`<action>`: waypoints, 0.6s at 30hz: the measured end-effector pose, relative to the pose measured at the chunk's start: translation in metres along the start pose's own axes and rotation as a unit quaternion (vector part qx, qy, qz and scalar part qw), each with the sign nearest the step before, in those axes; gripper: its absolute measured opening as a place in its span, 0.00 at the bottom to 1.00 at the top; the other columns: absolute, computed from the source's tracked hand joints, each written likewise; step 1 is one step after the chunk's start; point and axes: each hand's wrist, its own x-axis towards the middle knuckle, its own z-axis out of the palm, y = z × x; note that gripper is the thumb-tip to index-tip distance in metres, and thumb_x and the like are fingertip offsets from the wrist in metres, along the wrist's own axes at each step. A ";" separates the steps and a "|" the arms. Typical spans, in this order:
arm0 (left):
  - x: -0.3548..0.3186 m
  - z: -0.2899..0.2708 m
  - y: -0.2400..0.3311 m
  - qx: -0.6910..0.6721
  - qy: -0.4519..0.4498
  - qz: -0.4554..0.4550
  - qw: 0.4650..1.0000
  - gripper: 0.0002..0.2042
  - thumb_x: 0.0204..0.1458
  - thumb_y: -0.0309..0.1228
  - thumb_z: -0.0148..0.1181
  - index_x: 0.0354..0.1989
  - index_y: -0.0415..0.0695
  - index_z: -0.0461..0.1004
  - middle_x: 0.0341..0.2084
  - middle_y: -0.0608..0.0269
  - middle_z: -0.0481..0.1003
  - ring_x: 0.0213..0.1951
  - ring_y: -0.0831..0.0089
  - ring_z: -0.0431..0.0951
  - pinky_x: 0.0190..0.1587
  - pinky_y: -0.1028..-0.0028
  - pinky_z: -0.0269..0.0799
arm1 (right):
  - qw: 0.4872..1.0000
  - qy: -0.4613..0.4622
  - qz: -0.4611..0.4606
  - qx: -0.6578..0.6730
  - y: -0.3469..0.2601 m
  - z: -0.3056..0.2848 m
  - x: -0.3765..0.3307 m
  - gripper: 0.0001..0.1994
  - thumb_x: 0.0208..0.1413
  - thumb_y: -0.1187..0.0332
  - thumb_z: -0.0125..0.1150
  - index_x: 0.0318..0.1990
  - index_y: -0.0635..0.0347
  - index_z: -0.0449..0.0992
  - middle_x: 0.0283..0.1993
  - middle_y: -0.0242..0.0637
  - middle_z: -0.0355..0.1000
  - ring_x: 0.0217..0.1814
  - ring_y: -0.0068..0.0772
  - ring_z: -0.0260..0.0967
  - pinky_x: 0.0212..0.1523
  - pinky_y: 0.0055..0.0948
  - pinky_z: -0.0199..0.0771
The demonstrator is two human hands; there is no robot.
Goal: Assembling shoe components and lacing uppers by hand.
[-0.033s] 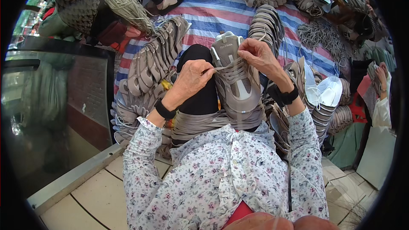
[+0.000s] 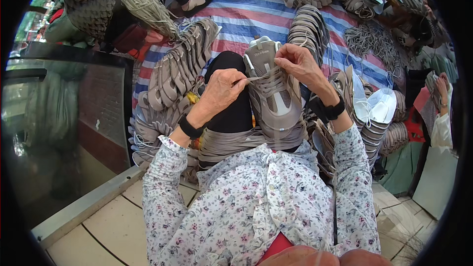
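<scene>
In the head view, the shoe [image 2: 282, 116] is in front of me, its toe toward me. My left hand [image 2: 220, 91] has fingers closed on a lace [image 2: 253, 78]. My right hand [image 2: 299, 65] pinches beside the tongue [image 2: 260, 54]; what it holds, I cannot tell.

The left arm [image 2: 165, 182] and right arm [image 2: 354, 182] extend forward from the torso [image 2: 276, 202], converging near the far edge of the lap [image 2: 234, 111]. The left hand [image 2: 220, 91] is knuckles-up, fingers curled, thumb pressed to forefinger. The right hand [image 2: 302, 66], slightly farther forward, holds thumb and forefinger tips together.
</scene>
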 end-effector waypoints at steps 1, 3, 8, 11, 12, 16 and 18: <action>0.000 -0.001 -0.001 -0.001 0.024 0.028 0.999 0.06 0.55 0.25 0.58 0.30 0.34 0.76 0.19 0.58 0.73 0.17 0.71 0.70 0.22 0.71 0.63 | 1.000 -0.006 0.017 0.012 -0.001 -0.001 0.002 0.04 0.62 0.71 0.59 0.37 0.62 0.73 0.30 0.19 0.66 0.30 0.09 0.60 0.31 0.14 0.61; -0.001 -0.006 0.001 0.003 0.023 0.016 1.000 0.06 0.54 0.25 0.58 0.29 0.34 0.77 0.19 0.59 0.73 0.18 0.72 0.69 0.22 0.71 0.63 | 1.000 0.000 0.021 0.019 0.002 -0.003 0.006 0.04 0.60 0.70 0.62 0.37 0.61 0.75 0.29 0.19 0.66 0.29 0.09 0.59 0.29 0.13 0.59; -0.019 -0.026 -0.001 -0.006 0.005 -0.115 0.993 0.10 0.56 0.29 0.57 0.26 0.36 0.77 0.16 0.65 0.72 0.17 0.79 0.66 0.21 0.75 0.57 | 0.990 0.039 0.046 0.129 0.012 -0.021 0.003 0.05 0.58 0.70 0.65 0.37 0.58 0.75 0.27 0.19 0.68 0.25 0.08 0.58 0.24 0.12 0.55; -0.024 -0.026 -0.006 -0.117 -0.062 -0.200 0.971 0.12 0.59 0.31 0.55 0.26 0.37 0.78 0.15 0.72 0.69 0.17 0.83 0.63 0.21 0.80 0.53 | 0.987 0.062 0.071 0.127 0.022 -0.023 0.001 0.04 0.58 0.71 0.64 0.37 0.59 0.75 0.27 0.20 0.68 0.24 0.09 0.58 0.24 0.12 0.56; -0.024 -0.029 -0.007 -0.119 -0.062 -0.200 0.971 0.12 0.59 0.31 0.55 0.26 0.37 0.78 0.15 0.72 0.69 0.17 0.83 0.63 0.21 0.80 0.53 | 0.988 0.052 0.059 0.131 0.023 -0.023 0.001 0.04 0.59 0.70 0.64 0.38 0.59 0.76 0.28 0.21 0.69 0.25 0.09 0.59 0.24 0.12 0.58; -0.029 -0.052 -0.018 -0.403 -0.030 -0.307 0.861 0.11 0.61 0.31 0.54 0.29 0.39 0.77 0.20 0.75 0.67 0.19 0.88 0.61 0.22 0.85 0.51 | 0.994 0.065 0.062 0.070 0.013 -0.026 -0.004 0.05 0.59 0.72 0.63 0.40 0.62 0.78 0.31 0.24 0.71 0.27 0.12 0.64 0.28 0.14 0.64; -0.030 -0.066 -0.028 -0.516 -0.001 -0.304 0.801 0.10 0.61 0.31 0.54 0.31 0.39 0.76 0.23 0.74 0.68 0.21 0.89 0.62 0.22 0.87 0.52 | 0.995 0.096 -0.011 0.012 0.020 -0.030 -0.011 0.05 0.58 0.74 0.63 0.40 0.64 0.78 0.31 0.25 0.72 0.28 0.13 0.66 0.29 0.15 0.66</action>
